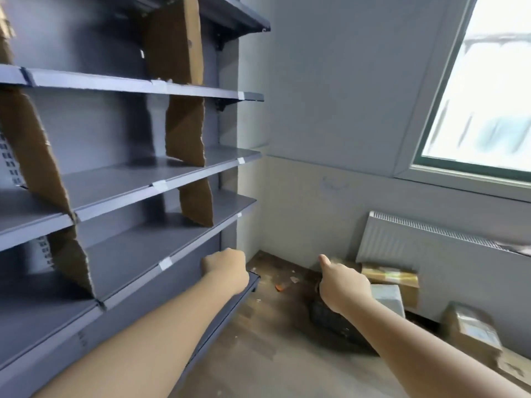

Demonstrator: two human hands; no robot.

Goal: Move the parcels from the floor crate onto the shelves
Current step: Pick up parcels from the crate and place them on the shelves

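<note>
Grey metal shelves [161,179] with brown cardboard dividers fill the left side, and no parcel shows on them. A dark floor crate [330,320] sits in the corner, partly hidden by my right arm. Parcels lie at and behind it: a taped brown box [390,278], a grey parcel [386,297] and another brown box [471,328]. My right hand [343,282] hovers over the crate, thumb sticking up, fingers hidden behind the hand. My left hand [225,267] is by the end of the lowest shelf, its fingers folded out of sight, nothing visible in it.
A white radiator [416,242] runs along the right wall under a window [482,104]. Small bits of litter [280,287] lie on the brown floor between the shelf end and the crate. More cardboard lies at the far right edge [514,369].
</note>
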